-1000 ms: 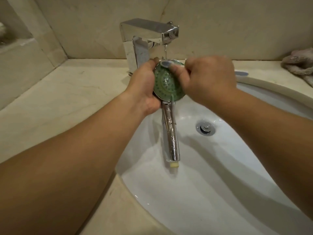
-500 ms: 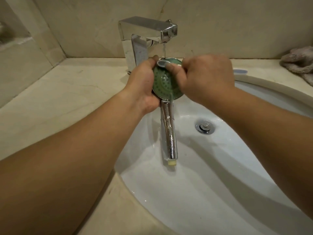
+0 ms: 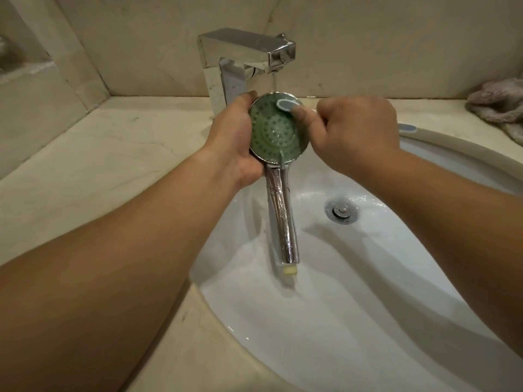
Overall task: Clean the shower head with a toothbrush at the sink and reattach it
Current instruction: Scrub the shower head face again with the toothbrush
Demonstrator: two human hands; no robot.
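From the head view we see a round shower head with a green, nubbed spray face and a shiny chrome handle that ends in a pale yellowish threaded tip, held above the white, glossy sink. A thin stream of water falls from the square chrome faucet onto its top edge. The grey-blue oval head of a toothbrush lies against the upper part of the spray face.

Our left hand wraps around the left rim and back of the shower head, thumb at the top. Our right hand is clenched around the toothbrush handle, forefinger pressing behind the brush head.

The surface is beige, veined stone meeting matching walls. A chrome drain sits in the basin, and a crumpled pinkish cloth lies at the far right.
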